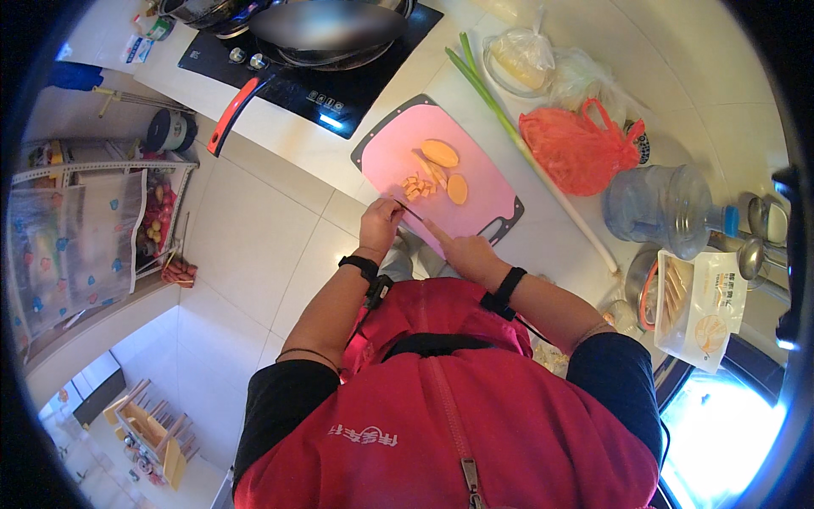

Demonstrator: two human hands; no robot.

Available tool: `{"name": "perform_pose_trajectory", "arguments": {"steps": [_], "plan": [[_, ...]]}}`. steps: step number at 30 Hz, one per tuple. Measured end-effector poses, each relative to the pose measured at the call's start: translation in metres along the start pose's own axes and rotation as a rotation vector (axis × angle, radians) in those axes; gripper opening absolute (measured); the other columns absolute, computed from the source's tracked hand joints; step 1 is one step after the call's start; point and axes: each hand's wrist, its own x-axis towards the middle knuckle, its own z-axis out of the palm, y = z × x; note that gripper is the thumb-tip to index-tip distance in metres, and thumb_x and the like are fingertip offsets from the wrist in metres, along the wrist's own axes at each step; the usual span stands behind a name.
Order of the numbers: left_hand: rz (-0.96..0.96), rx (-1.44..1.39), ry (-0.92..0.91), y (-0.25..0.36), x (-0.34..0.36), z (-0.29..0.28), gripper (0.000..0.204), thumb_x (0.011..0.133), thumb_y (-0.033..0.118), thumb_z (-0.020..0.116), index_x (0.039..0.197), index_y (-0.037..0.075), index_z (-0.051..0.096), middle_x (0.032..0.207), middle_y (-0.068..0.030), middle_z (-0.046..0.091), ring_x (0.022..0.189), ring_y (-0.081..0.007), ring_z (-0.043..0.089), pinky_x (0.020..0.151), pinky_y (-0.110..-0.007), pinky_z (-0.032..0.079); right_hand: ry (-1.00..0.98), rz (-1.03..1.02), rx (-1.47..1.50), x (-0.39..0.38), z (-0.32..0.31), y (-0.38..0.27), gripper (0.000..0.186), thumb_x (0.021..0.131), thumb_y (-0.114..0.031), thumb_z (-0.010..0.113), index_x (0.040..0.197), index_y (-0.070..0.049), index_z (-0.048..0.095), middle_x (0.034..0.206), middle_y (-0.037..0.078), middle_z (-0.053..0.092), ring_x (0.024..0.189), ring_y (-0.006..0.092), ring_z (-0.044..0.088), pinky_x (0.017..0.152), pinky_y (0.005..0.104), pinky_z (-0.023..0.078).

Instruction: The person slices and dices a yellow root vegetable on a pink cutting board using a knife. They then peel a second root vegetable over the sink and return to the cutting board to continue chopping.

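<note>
Over pale counter (543, 242), the left hand (381, 225), fingertips bunched, is being held at a thin blade (410, 210) beside orange pieces (415, 187) on a pink board (390, 144); the right hand's (471, 254) index is being extended, both grips unclear. Fingertips are being risked, should the blade slip.

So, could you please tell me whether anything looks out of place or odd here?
One thing: the red pan handle, at upper left, appears to jut past the edge of the counter over the floor, where it could be knocked. The cut orange pieces on the pink cutting board look in order.
</note>
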Motion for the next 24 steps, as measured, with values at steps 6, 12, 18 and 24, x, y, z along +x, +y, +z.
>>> {"name": "perform_pose_trajectory", "arguments": {"steps": [6, 12, 18, 24], "plan": [[0.011, 0.028, -0.028, -0.002, 0.001, -0.001, 0.008, 0.078, 0.006, 0.071, 0.084, 0.005, 0.066, 0.083, -0.0125, 0.065, 0.079, -0.032, 0.065, 0.071, -0.039, 0.053, 0.045, -0.015, 0.065, 0.008, 0.024, 0.008, 0.072, 0.091, -0.017, 0.052, 0.155, -0.018, 0.018, 0.073, 0.017, 0.067, 0.062, 0.0375, 0.066, 0.055, 0.0501, 0.053], [-0.112, -0.048, -0.141, 0.002, 0.004, -0.005, 0.014, 0.081, 0.007, 0.071, 0.091, 0.003, 0.062, 0.087, -0.0133, 0.064, 0.08, -0.0311, 0.065, 0.071, -0.039, 0.053, -0.027, 0.045, 0.178, 0.023, 0.031, 0.017, 0.059, 0.097, -0.024, 0.043, 0.153, -0.025, 0.024, 0.087, 0.023, 0.068, 0.078, 0.0417, 0.067, 0.067, 0.0535, 0.053], [-0.066, 0.038, -0.069, 0.007, 0.022, -0.001, 0.022, 0.078, 0.003, 0.071, 0.096, 0.004, 0.058, 0.096, -0.0143, 0.062, 0.078, -0.0318, 0.064, 0.069, -0.04, 0.054, 0.046, 0.171, 0.355, -0.015, 0.017, 0.038, 0.057, 0.099, -0.029, 0.043, 0.153, -0.026, 0.024, 0.081, 0.024, 0.067, 0.076, 0.0444, 0.065, 0.069, 0.0556, 0.051], [-0.035, 0.2, -0.073, 0.012, 0.037, -0.006, 0.046, 0.078, 0.02, 0.076, 0.115, 0.006, 0.054, 0.113, -0.0183, 0.055, 0.108, -0.0356, 0.055, 0.087, -0.042, 0.051, 0.073, 0.244, 0.299, -0.029, 0.021, 0.054, 0.06, 0.099, -0.028, 0.046, 0.154, -0.028, 0.022, 0.072, 0.024, 0.064, 0.069, 0.0442, 0.064, 0.066, 0.0555, 0.051]]}}
